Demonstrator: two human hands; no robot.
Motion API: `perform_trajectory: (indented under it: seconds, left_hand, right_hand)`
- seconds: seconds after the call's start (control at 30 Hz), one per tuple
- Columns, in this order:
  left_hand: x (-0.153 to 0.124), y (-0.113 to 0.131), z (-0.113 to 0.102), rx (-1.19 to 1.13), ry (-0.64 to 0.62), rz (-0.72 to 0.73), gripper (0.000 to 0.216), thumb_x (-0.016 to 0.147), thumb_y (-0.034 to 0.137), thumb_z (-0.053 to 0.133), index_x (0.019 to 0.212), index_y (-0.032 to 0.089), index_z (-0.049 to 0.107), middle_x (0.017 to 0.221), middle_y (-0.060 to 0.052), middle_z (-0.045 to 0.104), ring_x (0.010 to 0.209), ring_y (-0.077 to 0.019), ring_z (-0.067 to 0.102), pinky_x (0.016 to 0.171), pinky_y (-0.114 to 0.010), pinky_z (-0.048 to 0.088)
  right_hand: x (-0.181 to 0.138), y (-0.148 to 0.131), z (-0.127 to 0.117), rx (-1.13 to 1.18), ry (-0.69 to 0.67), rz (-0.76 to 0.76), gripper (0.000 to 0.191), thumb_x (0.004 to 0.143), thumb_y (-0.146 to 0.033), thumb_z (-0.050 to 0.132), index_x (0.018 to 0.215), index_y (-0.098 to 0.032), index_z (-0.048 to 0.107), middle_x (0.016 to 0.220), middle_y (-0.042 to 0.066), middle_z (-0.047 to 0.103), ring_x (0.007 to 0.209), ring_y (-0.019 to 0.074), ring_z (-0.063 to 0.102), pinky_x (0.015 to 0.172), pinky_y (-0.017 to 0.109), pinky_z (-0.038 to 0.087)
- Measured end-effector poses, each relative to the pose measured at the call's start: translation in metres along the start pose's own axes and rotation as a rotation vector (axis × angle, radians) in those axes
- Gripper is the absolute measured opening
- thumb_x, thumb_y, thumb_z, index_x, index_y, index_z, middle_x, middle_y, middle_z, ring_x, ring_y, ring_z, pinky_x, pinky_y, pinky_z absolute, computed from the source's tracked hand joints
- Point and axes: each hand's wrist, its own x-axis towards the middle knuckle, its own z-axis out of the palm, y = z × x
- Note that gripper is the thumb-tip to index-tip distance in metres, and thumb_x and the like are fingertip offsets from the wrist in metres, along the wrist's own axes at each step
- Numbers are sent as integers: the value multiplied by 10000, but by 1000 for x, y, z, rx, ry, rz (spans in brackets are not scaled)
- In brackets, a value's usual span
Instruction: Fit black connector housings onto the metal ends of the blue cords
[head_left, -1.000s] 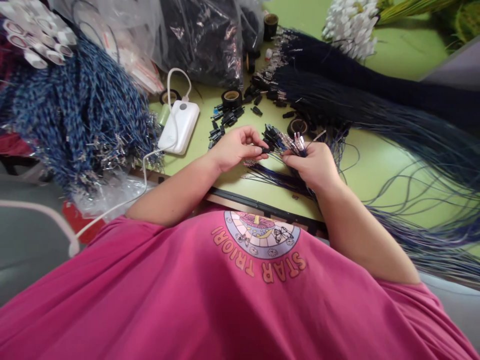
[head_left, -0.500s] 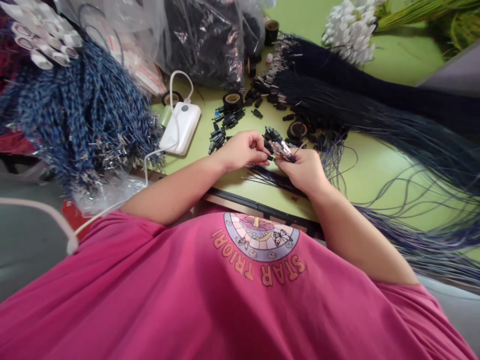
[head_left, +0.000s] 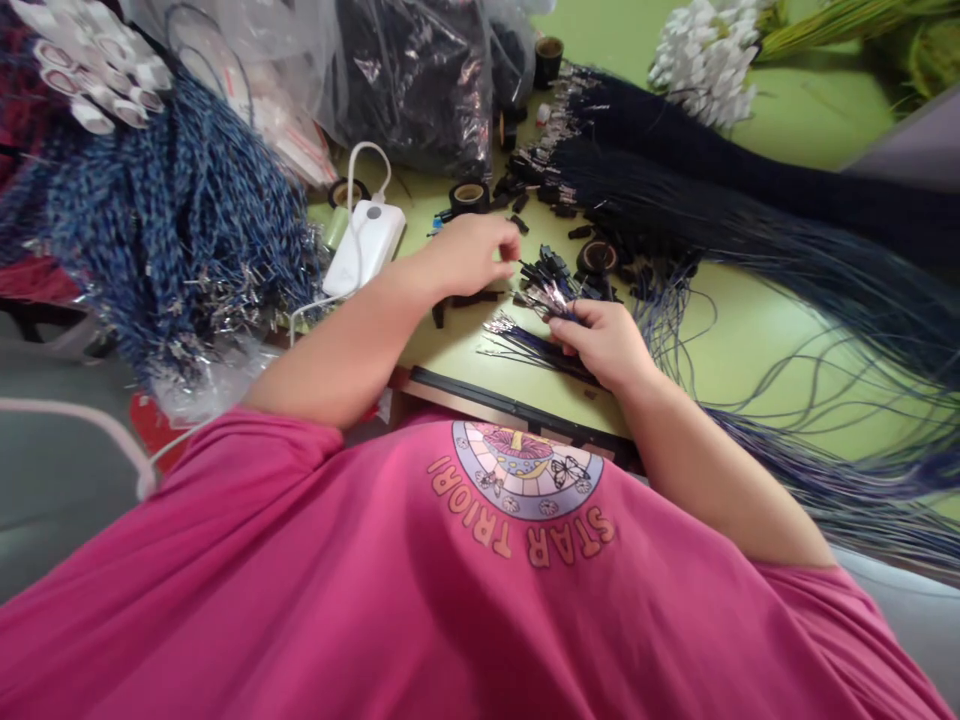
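Note:
My right hand (head_left: 600,342) is closed round a small bunch of thin dark blue wires (head_left: 551,298) whose metal terminal tips stick out to the left. My left hand (head_left: 471,252) hovers over the loose small black connector housings (head_left: 551,266) on the green table (head_left: 720,330), fingers curled and pinched together; what they hold, if anything, is too small to see. More terminal-tipped wires (head_left: 517,340) lie on the table just below my right hand.
A white power bank (head_left: 366,245) with its cable lies left of my hands. A big heap of blue twisted wires (head_left: 165,220) fills the left. Long dark wire bundles (head_left: 750,220) run to the right. Black tape rolls (head_left: 469,194), plastic bags (head_left: 405,70) and white connectors (head_left: 705,60) stand behind.
My left hand has left the wire bunch and moved up and back over the loose black housings. My right hand has dropped slightly with the wires.

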Motion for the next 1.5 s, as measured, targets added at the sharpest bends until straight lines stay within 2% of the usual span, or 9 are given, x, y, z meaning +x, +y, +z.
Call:
perform_trajectory:
  seconds: [0.1,0.17,0.33,0.43,0.57,0.67,0.97,1.2,1.5]
  left_hand:
    - [-20,-9,-7,43,-111,-92,224,593,107,778,783,217,732,828,-17,626,1014,-233,594,1001,-329,374]
    - [-30,-12,-5,117,-149,-73,280,613,90,747,856,229,749,895,-30,647,1034,-242,592,1016,-344,369]
    - [-43,2,-4,171,-80,-5,351,690,79,658,1004,211,741,1031,-61,646,1043,-232,589,1028,-366,399]
    - [-50,15,-6,-83,-10,-60,293,701,75,647,967,179,714,934,-45,651,926,-185,619,959,-358,468]
    - [-60,23,5,-599,23,-205,166,697,59,651,844,135,639,848,-36,665,775,-134,644,805,-326,536]
    - [-64,20,16,-777,23,-239,121,712,119,698,771,127,593,857,-40,675,704,-103,636,740,-296,540]
    - [-67,17,32,-750,30,-193,313,612,23,736,844,139,560,864,-11,684,790,-95,638,803,-268,536]
    - [-66,14,34,-839,18,-168,363,573,42,767,835,144,538,842,2,680,750,-80,630,801,-262,530]
    - [-65,16,40,-707,16,-211,318,577,119,802,781,144,559,824,-16,697,724,-102,630,753,-287,522]
  right_hand:
    - [3,1,-4,143,-38,30,177,767,-328,622,696,-165,628,583,-7,601,499,94,465,515,255,344]
    - [3,1,-6,182,-68,43,147,755,-303,624,705,-165,623,608,2,625,486,88,458,497,252,330]
    - [2,-3,-5,89,-25,39,212,736,-325,650,615,-171,570,499,-45,480,458,72,346,481,258,246]
    - [1,-4,-5,81,9,1,204,735,-337,654,651,-159,600,551,-53,459,512,72,351,526,255,268]
    - [1,-3,-6,85,19,10,235,718,-372,675,699,-140,644,589,-44,466,562,84,373,556,260,278]
    - [1,-1,-7,89,16,31,281,712,-417,690,725,-138,666,588,-38,469,567,92,378,562,267,288]
    - [2,-2,-7,23,103,-5,249,713,-381,693,679,-143,626,600,-22,462,596,106,388,580,275,316]
    - [0,-6,-7,-33,89,-8,246,731,-380,661,687,-141,625,603,-21,466,600,111,398,596,276,335]
    - [1,-7,-1,-135,32,-41,255,762,-373,609,636,-154,570,596,-25,449,597,103,380,576,267,297]
